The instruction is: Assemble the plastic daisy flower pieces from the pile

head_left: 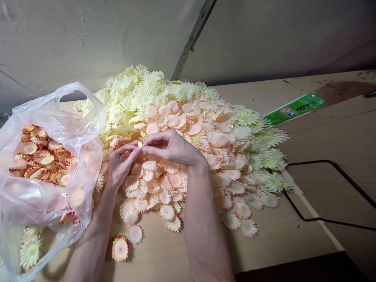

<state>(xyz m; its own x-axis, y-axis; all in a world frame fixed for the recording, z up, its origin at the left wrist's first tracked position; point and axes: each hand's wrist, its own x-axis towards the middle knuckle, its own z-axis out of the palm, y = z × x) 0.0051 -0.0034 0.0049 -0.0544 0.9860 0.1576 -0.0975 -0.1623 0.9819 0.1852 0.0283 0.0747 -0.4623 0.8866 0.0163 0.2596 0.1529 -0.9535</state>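
My left hand (122, 160) and my right hand (167, 147) meet above a wide heap of artificial flower petals (202, 137). Between their pinched fingertips is a small pale yellow petal piece (140, 145), partly covered by the fingers. Both hands are closed on it. Pink-centred layers with reddish tips lie under and around the hands, and pale green-yellow ones (149, 84) are piled behind. A thicker stack of red-tipped petals (120, 249) rests on the table by my left forearm.
At the left stands an open clear plastic bag (88, 156) holding many red-tipped petals (41, 156). A green packet (296, 109) lies right of the heap. A black wire frame (337, 162) sits at the right on the wooden table (279, 235). A grey wall (132, 35) rises behind.
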